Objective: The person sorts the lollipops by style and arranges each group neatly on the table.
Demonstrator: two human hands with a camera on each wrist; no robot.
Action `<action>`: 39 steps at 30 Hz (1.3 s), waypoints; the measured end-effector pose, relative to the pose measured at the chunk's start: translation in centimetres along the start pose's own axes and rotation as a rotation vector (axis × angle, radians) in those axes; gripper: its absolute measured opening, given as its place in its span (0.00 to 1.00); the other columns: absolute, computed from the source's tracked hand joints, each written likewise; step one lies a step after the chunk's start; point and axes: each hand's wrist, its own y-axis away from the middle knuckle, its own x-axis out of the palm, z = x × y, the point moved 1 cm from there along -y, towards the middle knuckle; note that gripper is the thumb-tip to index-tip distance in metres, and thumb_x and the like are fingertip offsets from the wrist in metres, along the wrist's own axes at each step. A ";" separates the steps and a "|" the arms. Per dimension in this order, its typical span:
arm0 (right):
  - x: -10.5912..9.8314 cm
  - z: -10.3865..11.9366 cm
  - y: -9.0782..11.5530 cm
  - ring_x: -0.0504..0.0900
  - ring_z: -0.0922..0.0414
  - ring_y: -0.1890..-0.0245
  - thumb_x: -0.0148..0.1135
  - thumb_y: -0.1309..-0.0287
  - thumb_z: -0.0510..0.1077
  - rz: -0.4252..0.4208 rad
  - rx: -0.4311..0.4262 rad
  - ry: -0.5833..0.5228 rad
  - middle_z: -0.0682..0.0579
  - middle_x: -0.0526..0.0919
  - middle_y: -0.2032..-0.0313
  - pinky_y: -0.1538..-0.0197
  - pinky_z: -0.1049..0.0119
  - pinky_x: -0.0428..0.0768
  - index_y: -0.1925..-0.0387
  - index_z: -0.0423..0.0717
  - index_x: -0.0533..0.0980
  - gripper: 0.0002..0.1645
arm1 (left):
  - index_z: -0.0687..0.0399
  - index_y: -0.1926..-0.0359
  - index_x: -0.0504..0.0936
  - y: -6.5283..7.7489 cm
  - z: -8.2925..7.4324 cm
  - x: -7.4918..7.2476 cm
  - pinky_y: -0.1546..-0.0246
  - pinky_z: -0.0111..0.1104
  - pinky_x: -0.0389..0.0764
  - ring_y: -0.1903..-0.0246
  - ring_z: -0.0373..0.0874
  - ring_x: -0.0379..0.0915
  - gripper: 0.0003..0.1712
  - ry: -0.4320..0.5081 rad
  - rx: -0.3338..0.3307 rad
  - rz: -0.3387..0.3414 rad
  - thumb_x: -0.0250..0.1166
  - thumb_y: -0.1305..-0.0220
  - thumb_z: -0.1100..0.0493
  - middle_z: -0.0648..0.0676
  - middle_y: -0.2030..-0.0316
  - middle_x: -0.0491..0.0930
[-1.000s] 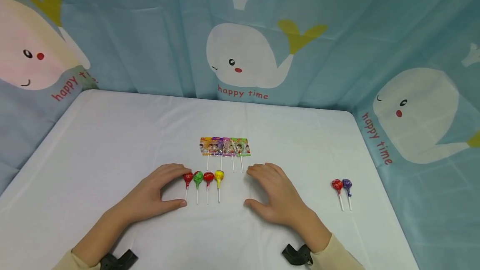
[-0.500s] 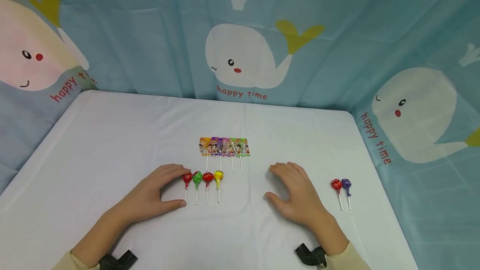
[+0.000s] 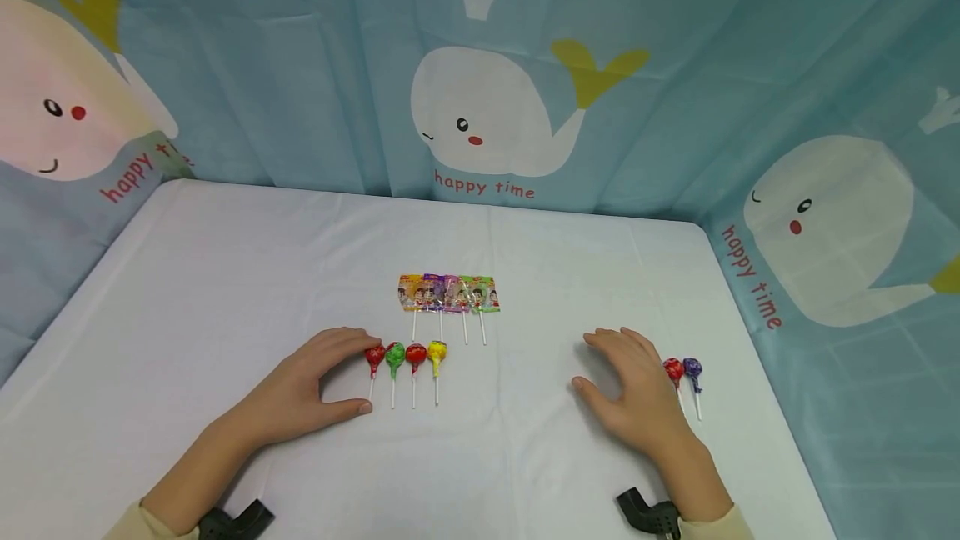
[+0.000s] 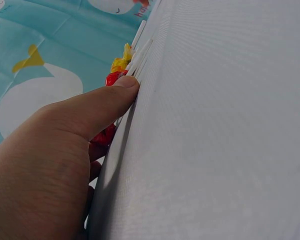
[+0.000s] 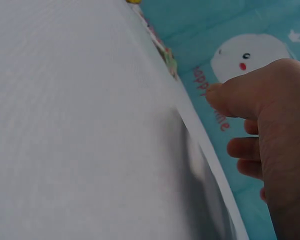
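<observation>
My left hand (image 3: 303,390) rests on the table at the left end of a row of round lollipops. Its index fingertip touches the head of a red lollipop (image 3: 374,357), and its thumb lies by the stick's lower end. Alongside lie a green lollipop (image 3: 395,355), another red lollipop (image 3: 416,355) and a yellow lollipop (image 3: 437,352). My right hand (image 3: 637,398) is over the right part of the table, fingers loosely bent, holding nothing. Just right of it lie a red lollipop (image 3: 673,369), partly covered by the hand, and a purple lollipop (image 3: 693,369).
Behind the round lollipops, several flat-wrapped lollipops (image 3: 450,294) lie side by side with their wrappers overlapping. A white cloth covers the table (image 3: 225,273). Blue curtains (image 3: 315,65) with whale prints stand along the back and sides.
My right hand has moved right, away from the middle, to beside the red and purple pair. The left hand and the lollipops stay where they were.
</observation>
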 end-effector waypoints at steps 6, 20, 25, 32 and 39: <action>-1.2 -0.9 1.0 0.83 0.40 0.38 0.83 0.49 0.44 -0.031 0.058 0.015 0.46 0.88 0.42 0.23 0.49 0.66 0.40 0.40 0.84 0.34 | 0.36 0.25 0.78 0.0 0.0 0.0 0.28 0.16 0.57 0.29 0.44 0.70 0.48 0.002 -0.001 -0.004 0.87 0.45 0.42 0.40 0.30 0.76; -4.1 -3.1 2.9 0.80 0.37 0.39 0.83 0.51 0.37 -0.088 0.183 0.028 0.43 0.88 0.44 0.24 0.67 0.61 0.42 0.39 0.84 0.32 | 0.35 0.25 0.78 0.0 -0.2 -0.1 0.27 0.19 0.60 0.28 0.45 0.70 0.47 -0.004 -0.019 0.004 0.87 0.45 0.41 0.40 0.30 0.76; -4.9 -4.0 3.7 0.81 0.39 0.40 0.84 0.51 0.37 -0.084 0.205 0.058 0.42 0.88 0.45 0.24 0.67 0.61 0.42 0.37 0.84 0.32 | 0.36 0.25 0.78 0.0 -0.2 -0.1 0.27 0.18 0.57 0.28 0.45 0.70 0.47 -0.006 -0.004 0.001 0.87 0.44 0.41 0.40 0.29 0.76; -5.7 -4.4 4.3 0.82 0.37 0.42 0.79 0.52 0.33 -0.106 0.215 0.077 0.39 0.88 0.46 0.19 0.59 0.61 0.44 0.37 0.85 0.30 | 0.37 0.25 0.78 -0.1 -0.1 0.0 0.27 0.16 0.55 0.28 0.45 0.70 0.47 0.014 0.017 -0.002 0.87 0.44 0.42 0.41 0.29 0.76; -5.6 -4.7 4.3 0.83 0.37 0.42 0.74 0.53 0.29 -0.101 0.220 0.066 0.39 0.89 0.47 0.18 0.55 0.61 0.47 0.39 0.86 0.27 | 0.36 0.25 0.79 0.0 -0.1 -0.1 0.27 0.17 0.57 0.29 0.46 0.70 0.47 -0.003 0.005 -0.004 0.87 0.45 0.41 0.41 0.30 0.77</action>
